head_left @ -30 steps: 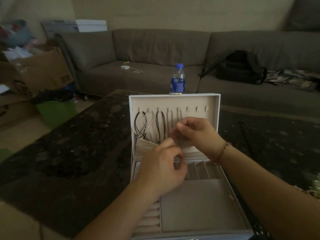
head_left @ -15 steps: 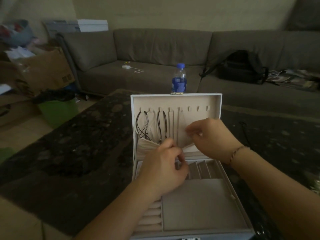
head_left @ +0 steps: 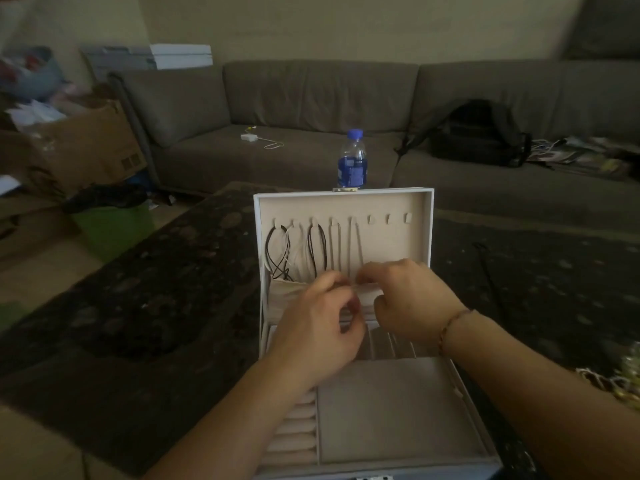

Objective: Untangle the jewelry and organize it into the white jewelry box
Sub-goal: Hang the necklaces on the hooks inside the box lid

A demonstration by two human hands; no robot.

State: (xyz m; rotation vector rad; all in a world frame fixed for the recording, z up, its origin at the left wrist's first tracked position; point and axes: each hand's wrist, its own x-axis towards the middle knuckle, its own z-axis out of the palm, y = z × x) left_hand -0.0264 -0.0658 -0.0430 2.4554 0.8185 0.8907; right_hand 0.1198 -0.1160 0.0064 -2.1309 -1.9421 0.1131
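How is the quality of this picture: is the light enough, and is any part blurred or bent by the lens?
Head view: the light is dim and warm, so the dark table shows little detail; the left hand and right hand are softly blurred at the fingers; the corners darken, and the wide lens bows the sofa; the white jewelry box stays fairly sharp, no glare.

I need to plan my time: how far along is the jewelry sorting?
Done: cords hang on five hooks of the jewelry box. In hand: left hand and right hand tuck the newest necklace into the lid pocket. Left: three bare hooks, a tangled pile.
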